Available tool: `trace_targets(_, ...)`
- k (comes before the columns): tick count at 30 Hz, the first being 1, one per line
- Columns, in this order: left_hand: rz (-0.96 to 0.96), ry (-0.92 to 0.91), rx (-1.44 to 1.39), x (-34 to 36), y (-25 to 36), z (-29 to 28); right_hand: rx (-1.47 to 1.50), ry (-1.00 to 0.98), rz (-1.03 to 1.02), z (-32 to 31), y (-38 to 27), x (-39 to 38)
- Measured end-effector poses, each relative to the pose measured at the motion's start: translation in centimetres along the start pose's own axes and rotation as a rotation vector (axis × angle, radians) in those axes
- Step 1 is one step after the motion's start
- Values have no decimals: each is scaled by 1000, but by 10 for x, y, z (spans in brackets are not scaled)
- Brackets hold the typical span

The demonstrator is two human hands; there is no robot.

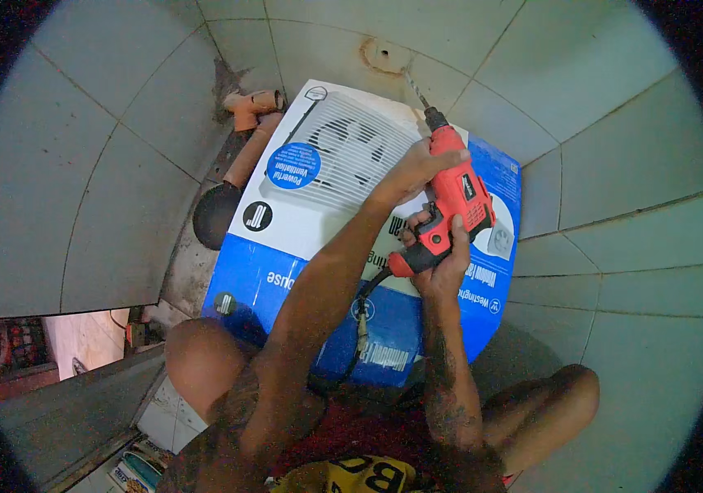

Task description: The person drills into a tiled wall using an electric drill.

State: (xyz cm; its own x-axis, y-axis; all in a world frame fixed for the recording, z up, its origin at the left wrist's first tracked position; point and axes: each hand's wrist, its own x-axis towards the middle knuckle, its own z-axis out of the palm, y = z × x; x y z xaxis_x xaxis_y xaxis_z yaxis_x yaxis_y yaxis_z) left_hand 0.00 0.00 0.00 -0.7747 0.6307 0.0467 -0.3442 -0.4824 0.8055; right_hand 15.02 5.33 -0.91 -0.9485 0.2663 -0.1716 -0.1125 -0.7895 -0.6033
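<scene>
Tiled wall [323, 45], twelve o'clock, with a hole [385, 54].
Red drill [455, 191] at two, above a carton [331, 185], bit [416, 90] toward eleven; left hand [411, 174] fingers clasping its front, right hand [443, 269] fingers curled round its handle, some hidden.

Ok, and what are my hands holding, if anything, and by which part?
A red-and-black power drill: your left hand is on the front of its body, behind the chuck, and your right hand grips the rear handle.

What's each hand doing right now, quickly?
Left hand: closed, holding the red drill near its front.
Right hand: closed around the drill's handle.
</scene>
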Motion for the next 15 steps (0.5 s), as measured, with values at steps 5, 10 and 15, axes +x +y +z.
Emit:
trace_targets(5,-9,-27,-7,0,-2,-4,21,-17,4,3,-1,-2)
trace_targets(10,0,-21,11,1,-3,-2,16,0,0,5,-3,-2)
trace_targets(15,-10,-7,20,1,-3,-2,22,-2,10,3,-2,-2)
